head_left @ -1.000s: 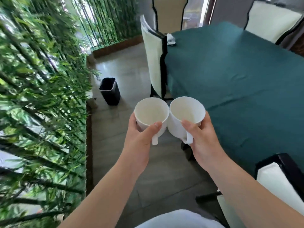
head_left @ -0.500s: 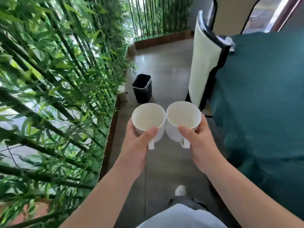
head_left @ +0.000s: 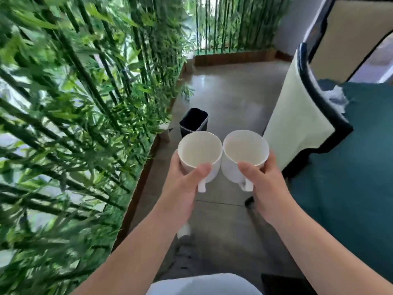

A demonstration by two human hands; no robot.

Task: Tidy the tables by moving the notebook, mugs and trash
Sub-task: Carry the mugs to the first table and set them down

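Your left hand (head_left: 180,188) was wrapped around the left white mug (head_left: 200,155), thumb laid over the near rim, the remaining fingers curled behind the body and out of sight. Your right hand (head_left: 269,188) gripped the right white mug (head_left: 244,154) likewise, thumb on the near rim, fingers closed round the far side. Both mugs stood upright, openings up, handles pointing back toward you, their sides touching. They were held in the air over the grey floor (head_left: 229,96), level with each other. A black waste bin (head_left: 193,121) stood on the floor just beyond the left mug, beside the bamboo screen (head_left: 74,103). The desk under the teal cloth (head_left: 350,167) lay to your right, a cream-backed chair (head_left: 297,122) against it.
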